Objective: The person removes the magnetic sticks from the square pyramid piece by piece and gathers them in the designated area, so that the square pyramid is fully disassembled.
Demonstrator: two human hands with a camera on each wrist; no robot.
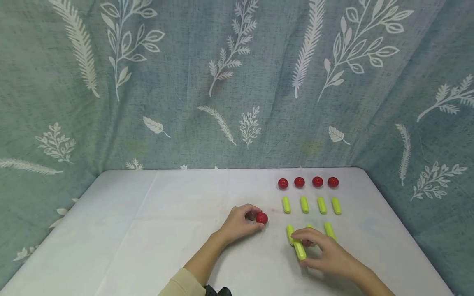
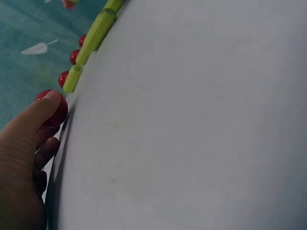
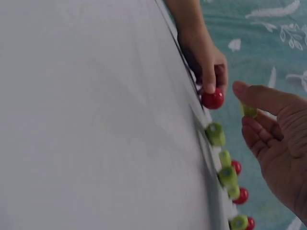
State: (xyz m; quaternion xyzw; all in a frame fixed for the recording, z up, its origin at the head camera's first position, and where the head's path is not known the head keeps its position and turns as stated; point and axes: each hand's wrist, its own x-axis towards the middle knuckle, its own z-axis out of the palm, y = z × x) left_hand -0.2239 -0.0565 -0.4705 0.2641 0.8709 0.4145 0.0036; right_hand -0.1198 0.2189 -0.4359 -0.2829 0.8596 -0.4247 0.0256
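My left hand (image 1: 238, 225) pinches a shiny red ball (image 1: 262, 218) between thumb and fingers, at or just above the white tabletop. To its right, my right hand (image 1: 327, 254) holds a yellow-green stick (image 1: 300, 250) between thumb and fingertips. In the right wrist view this stick (image 3: 249, 111) is mostly covered by the fingers and appears raised above the table. Just behind it lies another yellow-green stick (image 1: 290, 234), partly overlapped in the head view. Beyond the right hand is one more yellow-green stick (image 1: 330, 231); a further one is nearly hidden behind the fingers.
Several red balls (image 1: 299, 182) form a row near the far right edge of the white table (image 1: 177, 226). In front of them stretches a row of several yellow-green sticks (image 1: 304, 204). A green leaf-patterned cloth (image 1: 177, 82) hangs behind and beside the table.
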